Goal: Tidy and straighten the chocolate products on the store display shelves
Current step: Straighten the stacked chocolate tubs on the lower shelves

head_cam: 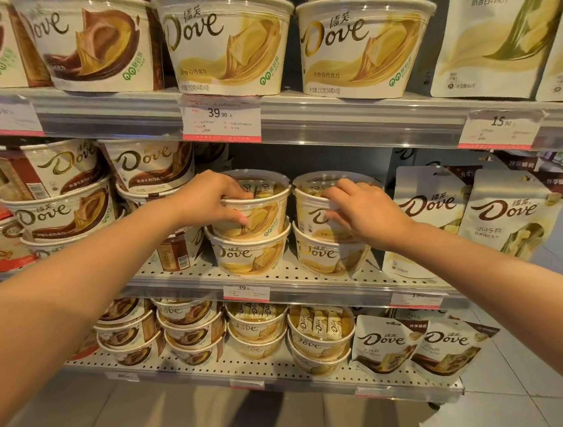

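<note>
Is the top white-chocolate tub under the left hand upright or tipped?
Tipped: the top tub leans, its rim slanting against the level tub below.

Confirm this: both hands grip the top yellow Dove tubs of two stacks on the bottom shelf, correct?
Not quite. In the head view the left hand and right hand grip the top yellow tubs on the middle shelf, not the bottom one. The rest stands.

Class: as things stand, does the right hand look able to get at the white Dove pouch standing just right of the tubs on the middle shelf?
Probably yes. The right hand grips a top tub; the white Dove pouch stands beside it at the shelf front, nothing between.
</note>
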